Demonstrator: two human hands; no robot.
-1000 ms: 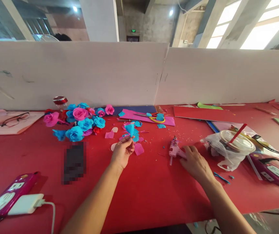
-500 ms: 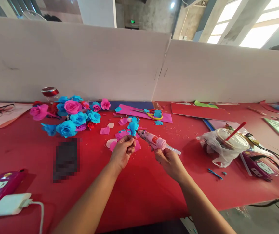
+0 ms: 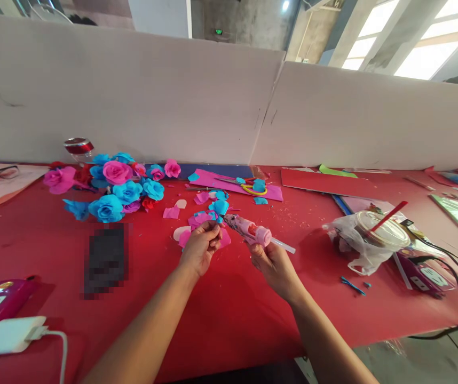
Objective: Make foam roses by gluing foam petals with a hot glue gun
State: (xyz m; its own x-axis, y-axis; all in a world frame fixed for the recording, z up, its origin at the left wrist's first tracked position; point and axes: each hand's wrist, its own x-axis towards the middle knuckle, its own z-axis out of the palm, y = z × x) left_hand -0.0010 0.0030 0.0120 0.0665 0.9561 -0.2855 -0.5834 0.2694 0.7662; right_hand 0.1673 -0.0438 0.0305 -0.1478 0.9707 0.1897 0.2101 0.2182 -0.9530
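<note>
My left hand point(image 3: 202, 246) is closed in a pinch at the base of a blue paper flower point(image 3: 218, 208), held over the middle of the red table. My right hand point(image 3: 274, 265) grips a pink glue gun point(image 3: 250, 230), a clear glue stick point(image 3: 283, 245) poking out of its back. The gun's dark nozzle points left, at the lower part of the blue flower; whether they touch I cannot tell. Under and around my left hand lie loose pink paper petals point(image 3: 171, 213). Beyond them, scissors with yellow handles point(image 3: 254, 190) rest on a pink paper strip point(image 3: 208, 180).
Finished blue, pink and red paper flowers point(image 3: 128, 192) are bunched at the back left, near a blurred dark rectangle point(image 3: 106, 260). A power strip with a white charger point(image 3: 10, 335) lies front left. At right stand a lidded cup in a plastic bag point(image 3: 381, 229) and another power strip point(image 3: 427, 273).
The glue gun has moved very slightly left, its nozzle staying by the blue flower. My left hand keeps its pinch. The view has shifted a little.
</note>
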